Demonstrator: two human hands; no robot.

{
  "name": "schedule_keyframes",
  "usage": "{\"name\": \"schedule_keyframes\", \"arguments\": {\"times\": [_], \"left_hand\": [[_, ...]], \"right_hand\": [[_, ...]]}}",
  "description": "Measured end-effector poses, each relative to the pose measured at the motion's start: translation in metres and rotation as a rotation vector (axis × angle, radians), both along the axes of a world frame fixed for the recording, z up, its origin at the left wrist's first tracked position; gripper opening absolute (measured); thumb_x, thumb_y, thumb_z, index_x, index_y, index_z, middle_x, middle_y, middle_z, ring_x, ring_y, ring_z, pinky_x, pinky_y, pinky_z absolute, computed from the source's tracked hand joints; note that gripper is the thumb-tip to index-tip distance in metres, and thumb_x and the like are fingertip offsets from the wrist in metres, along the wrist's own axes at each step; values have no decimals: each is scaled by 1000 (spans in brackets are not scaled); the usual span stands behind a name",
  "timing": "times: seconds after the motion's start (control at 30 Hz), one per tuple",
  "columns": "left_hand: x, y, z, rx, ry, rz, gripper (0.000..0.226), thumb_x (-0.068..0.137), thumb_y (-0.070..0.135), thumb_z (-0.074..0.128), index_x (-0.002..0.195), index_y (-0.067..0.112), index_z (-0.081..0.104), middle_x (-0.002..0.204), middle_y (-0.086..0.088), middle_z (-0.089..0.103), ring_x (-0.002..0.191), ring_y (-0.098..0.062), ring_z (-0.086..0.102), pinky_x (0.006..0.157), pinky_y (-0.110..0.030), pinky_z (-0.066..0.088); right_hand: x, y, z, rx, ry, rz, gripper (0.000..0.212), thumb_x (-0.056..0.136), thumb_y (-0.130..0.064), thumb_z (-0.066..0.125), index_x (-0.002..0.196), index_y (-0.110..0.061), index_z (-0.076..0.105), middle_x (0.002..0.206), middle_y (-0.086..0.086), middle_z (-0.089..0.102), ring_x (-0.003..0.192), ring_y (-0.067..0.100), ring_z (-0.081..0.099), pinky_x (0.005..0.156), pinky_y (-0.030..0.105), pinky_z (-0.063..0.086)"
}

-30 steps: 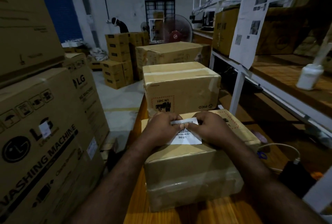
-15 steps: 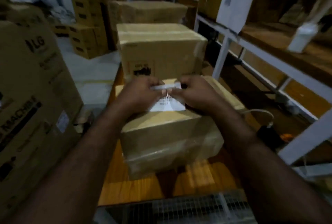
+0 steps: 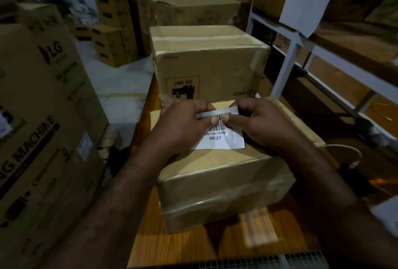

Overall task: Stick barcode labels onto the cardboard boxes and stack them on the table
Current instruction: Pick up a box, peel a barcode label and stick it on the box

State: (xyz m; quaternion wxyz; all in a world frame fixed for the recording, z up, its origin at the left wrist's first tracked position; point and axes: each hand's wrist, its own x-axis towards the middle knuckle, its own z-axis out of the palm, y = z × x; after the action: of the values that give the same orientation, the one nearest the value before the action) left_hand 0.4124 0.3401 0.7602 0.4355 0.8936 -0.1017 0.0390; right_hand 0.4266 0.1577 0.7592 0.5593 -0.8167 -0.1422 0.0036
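Label (image 3: pixel 223 139) peeled wider; wooden table (image 3: pixel 193 247), dim warehouse shelving (image 3: pixel 287 61)

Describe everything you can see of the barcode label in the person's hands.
The barcode label is a white paper rectangle printed in black with a barcode, a partly covered number and 50/21 beneath. A strip along its top edge looks folded or peeled back. The left hand and right hand pinch its upper part with their fingers; the lower part lies flat over the top of the near cardboard box. Whether it is stuck down yet cannot be told.
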Motion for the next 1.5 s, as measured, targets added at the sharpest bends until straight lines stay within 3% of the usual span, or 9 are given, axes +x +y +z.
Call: {"name": "schedule_keyframes", "arguments": {"times": [0.17, 0.27, 0.47, 0.7, 0.9, 1.07, 1.23, 1.4, 1.5], "left_hand": [[-2, 0, 3, -20, -1, -12, 6, 91, 29, 68, 87, 34, 67, 86, 7, 71, 81, -11, 68, 72, -37, 59], [-3, 2, 1, -74, 0, -16, 5, 89, 27, 70, 89, 32, 68, 87, 6, 72, 80, -13, 70, 71, -42, 61], [-8, 5, 3, -227, 26, -29, 7, 88, 18, 71, 88, 25, 71, 83, 0, 74, 75, -17, 73, 70, -50, 61], [-8, 9, 6, -339, 52, -17, 8, 87, 12, 72, 93, 14, 67, 91, -6, 72, 77, -14, 72, 61, -25, 56], [-3, 23, 17, -41, 98, -111, 22, 82, 24, 78, 102, 24, 70, 94, 7, 74, 83, -6, 71, 63, -18, 53], [-7, 26, 18, -166, 97, -119, 20, 80, 9, 79, 98, 12, 71, 92, 0, 75, 79, -7, 71, 63, -16, 56], [-10, 29, 14, -293, 94, -122, 22, 77, 4, 79, 95, 9, 70, 92, -5, 76, 83, -17, 74, 71, -31, 61], [-14, 27, 16, -341, 73, -130, 20, 78, 0, 77, 90, 14, 69, 83, 3, 75, 74, -8, 73, 60, -19, 56], [-14, 27, 14, -376, 69, -129, 20, 77, -1, 77, 90, 12, 69, 84, 1, 76, 78, -11, 74, 64, -22, 59]], "right_hand": [[-3, 1, 1, 53, 20, 9, 8, 88, -9, 70, 83, -5, 66, 85, 24, 70, 81, 35, 72, 74, 57, 57], [-5, -2, 2, 160, 22, 14, 12, 84, -8, 73, 93, -10, 66, 94, 31, 63, 86, 38, 70, 75, 55, 57], [-6, -2, 0, -167, -85, -24, 20, 75, -40, 75, 87, -25, 73, 79, 3, 73, 74, 22, 72, 67, 55, 57], [-10, -6, 1, 0, -46, 23, 17, 79, -17, 76, 86, -3, 69, 86, 17, 73, 83, 32, 73, 73, 62, 56], [-13, -7, 5, 71, -55, 31, 17, 82, -7, 76, 79, -3, 60, 91, 28, 68, 83, 38, 72, 68, 58, 58], [-15, -7, 7, 76, -66, -8, 20, 77, -10, 81, 86, -15, 63, 91, 13, 70, 80, 21, 73, 65, 41, 61], [-19, -7, 12, 45, -66, 7, 25, 77, -16, 82, 96, -18, 67, 99, 11, 72, 85, 27, 73, 67, 43, 62], [-24, -6, 16, -78, -33, 77, 31, 75, -18, 83, 102, -21, 69, 96, -5, 76, 85, 9, 73, 72, 32, 61], [-25, -5, 19, -132, -11, 106, 30, 76, -14, 82, 97, -32, 71, 95, -9, 76, 85, 5, 72, 76, 30, 60]]}}
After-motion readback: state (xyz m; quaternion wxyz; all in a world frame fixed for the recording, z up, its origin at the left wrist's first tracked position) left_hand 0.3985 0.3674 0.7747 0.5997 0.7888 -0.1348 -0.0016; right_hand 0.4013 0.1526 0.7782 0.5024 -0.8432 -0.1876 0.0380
